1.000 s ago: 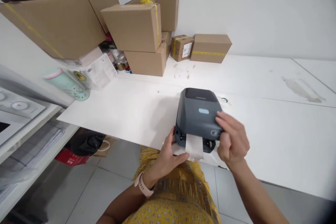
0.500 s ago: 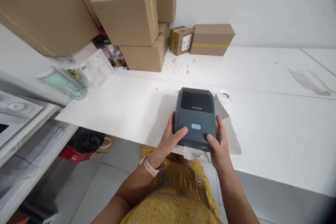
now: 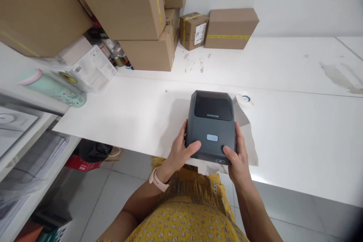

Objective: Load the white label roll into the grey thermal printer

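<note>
A dark grey label printer (image 3: 210,132) with a black window and a pale blue button is held at the table's front edge. My left hand (image 3: 181,149) grips its left side, thumb on the top face. On the opposite side, my right hand (image 3: 237,155) grips it the same way, thumb near the front corner. Their other fingers wrap round the sides and are partly hidden. A sheet of pale paper (image 3: 248,136) lies partly under the printer and shows at its right. Just beyond the printer's far right corner sits a small white roll (image 3: 244,99).
Cardboard boxes (image 3: 124,7) are stacked at the back left of the white table (image 3: 297,132). Two smaller boxes, one a long carton (image 3: 231,28), stand against the wall. A mint green tumbler (image 3: 53,89) leans by a white box (image 3: 87,70). Shelves (image 3: 36,151) stand at the left.
My view has shifted, so the boxes and tumbler sit higher or further left in the picture. Both hands keep the same hold on the label printer.
</note>
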The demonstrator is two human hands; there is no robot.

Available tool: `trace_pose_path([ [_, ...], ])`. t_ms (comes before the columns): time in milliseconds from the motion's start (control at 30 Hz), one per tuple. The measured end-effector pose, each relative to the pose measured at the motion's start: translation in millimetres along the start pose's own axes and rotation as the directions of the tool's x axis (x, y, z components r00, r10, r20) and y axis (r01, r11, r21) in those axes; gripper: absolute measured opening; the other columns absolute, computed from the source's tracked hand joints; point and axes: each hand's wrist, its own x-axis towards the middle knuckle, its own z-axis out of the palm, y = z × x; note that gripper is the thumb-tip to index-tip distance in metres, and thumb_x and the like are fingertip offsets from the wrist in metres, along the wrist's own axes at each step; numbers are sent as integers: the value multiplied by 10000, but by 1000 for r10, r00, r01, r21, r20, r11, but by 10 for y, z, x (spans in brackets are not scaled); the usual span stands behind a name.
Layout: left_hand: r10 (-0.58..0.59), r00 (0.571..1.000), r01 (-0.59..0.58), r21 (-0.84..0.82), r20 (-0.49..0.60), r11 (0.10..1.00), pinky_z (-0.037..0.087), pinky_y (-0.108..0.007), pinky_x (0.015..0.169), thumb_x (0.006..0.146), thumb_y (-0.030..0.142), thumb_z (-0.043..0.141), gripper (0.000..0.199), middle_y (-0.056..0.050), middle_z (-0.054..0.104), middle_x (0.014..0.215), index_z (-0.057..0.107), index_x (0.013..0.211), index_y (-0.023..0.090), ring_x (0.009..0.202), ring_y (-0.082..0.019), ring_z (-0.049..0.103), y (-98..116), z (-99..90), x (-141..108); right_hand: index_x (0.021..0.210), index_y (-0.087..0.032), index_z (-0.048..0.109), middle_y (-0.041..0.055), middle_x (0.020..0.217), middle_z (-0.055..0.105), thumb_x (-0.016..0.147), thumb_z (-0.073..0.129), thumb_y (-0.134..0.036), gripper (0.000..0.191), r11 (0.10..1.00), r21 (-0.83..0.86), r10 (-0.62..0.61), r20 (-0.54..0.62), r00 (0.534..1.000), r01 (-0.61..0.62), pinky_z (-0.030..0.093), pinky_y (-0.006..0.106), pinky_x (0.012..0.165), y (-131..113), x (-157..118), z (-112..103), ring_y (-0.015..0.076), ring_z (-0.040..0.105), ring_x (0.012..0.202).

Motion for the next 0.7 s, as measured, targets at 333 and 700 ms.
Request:
trace_pose_path([
  [333, -234, 960, 235, 10, 155, 972, 456, -272, 618, 912, 679, 600, 555, -56, 673, 741, 679, 743, 157, 615, -131, 559, -112, 33, -601, 1389, -334, 614, 33, 1649, 433, 1025, 514, -261, 385, 964, -193, -181, 31, 983, 184, 278, 669, 1255, -262, 68, 5, 321, 272, 1593],
  [700, -328, 840, 436, -180, 431, 882, 468, -249, 541, 862, 784, 561, 676, -128, 739, 694, 679, 758, 126, 569, -170, 670, -108, 431, -391, 1257, -310, 668, 36, 1592, 506, 1021, 494, -228, 305, 910, -292, -294, 46, 955, 294, 317, 650, 1218, -273, 72, -8, 325, 318, 1569],
])
